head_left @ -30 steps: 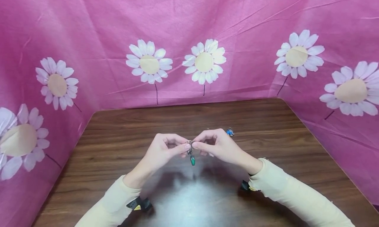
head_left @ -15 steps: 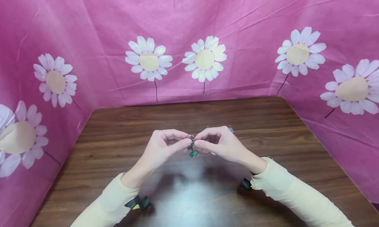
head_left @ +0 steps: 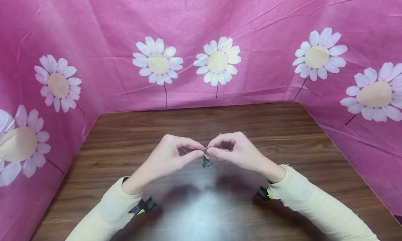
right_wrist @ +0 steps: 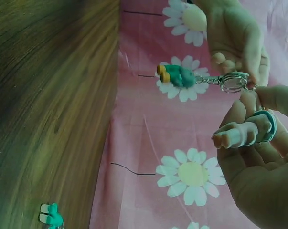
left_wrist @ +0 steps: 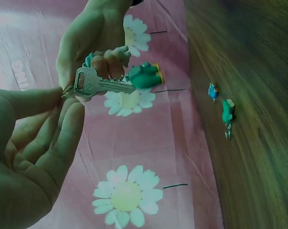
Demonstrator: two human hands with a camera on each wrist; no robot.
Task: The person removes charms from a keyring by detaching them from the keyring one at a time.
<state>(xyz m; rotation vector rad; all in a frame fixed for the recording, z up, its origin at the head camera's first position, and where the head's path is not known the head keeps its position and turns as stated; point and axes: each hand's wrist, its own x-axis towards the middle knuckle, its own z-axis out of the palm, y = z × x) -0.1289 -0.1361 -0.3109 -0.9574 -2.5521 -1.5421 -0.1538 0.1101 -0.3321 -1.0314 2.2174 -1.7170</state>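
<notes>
Pinching the key ring (head_left: 205, 148) with the fingers of our left hand (head_left: 171, 155) and right hand (head_left: 241, 153), we're apparently prising it apart, which next calls for steady leverage.

No wording, number or brand can be read for certain. The key (left_wrist: 101, 85) carries lettering on its bow, too blurred to make out; faint pale letter-like marks on the pink cloth (left_wrist: 139, 143) are equally illegible.
</notes>
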